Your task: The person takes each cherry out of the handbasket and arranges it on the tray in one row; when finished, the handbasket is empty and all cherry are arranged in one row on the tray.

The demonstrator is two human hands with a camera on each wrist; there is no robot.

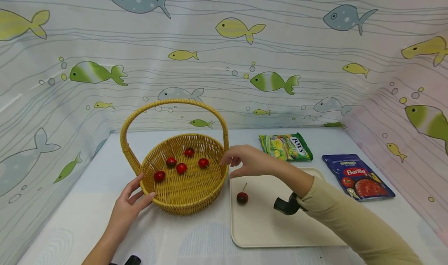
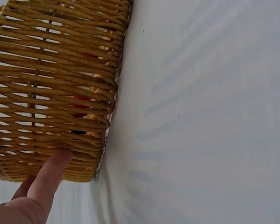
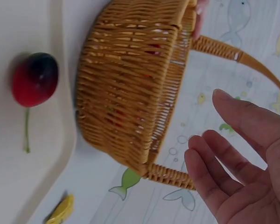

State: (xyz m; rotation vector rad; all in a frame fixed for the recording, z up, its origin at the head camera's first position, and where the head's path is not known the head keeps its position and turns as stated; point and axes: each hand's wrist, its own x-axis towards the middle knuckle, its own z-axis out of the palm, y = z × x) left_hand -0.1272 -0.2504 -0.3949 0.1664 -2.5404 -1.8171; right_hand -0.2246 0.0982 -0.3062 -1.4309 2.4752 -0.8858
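Note:
A yellow wicker basket [image 1: 185,200] with a tall arched handle stands on the table, several red cherries [image 1: 181,168] lying in it. My left hand [image 1: 127,204] rests against its left side, thumb and fingers spread along the rim and outer wall. In the left wrist view, a fingertip [image 2: 60,156] presses on the weave. My right hand [image 1: 248,162] is at the basket's right rim by the handle's foot, fingers loosely bent and holding nothing. Below it, one dark red cherry [image 1: 242,198] with a green stem lies on a cream tray [image 1: 266,234].
Behind the tray lies a green and yellow snack bag [image 1: 287,147]. A blue Barilla pouch [image 1: 357,177] lies to the tray's right. Fish-patterned cloth [image 1: 210,70] hangs around the back and sides of the white table.

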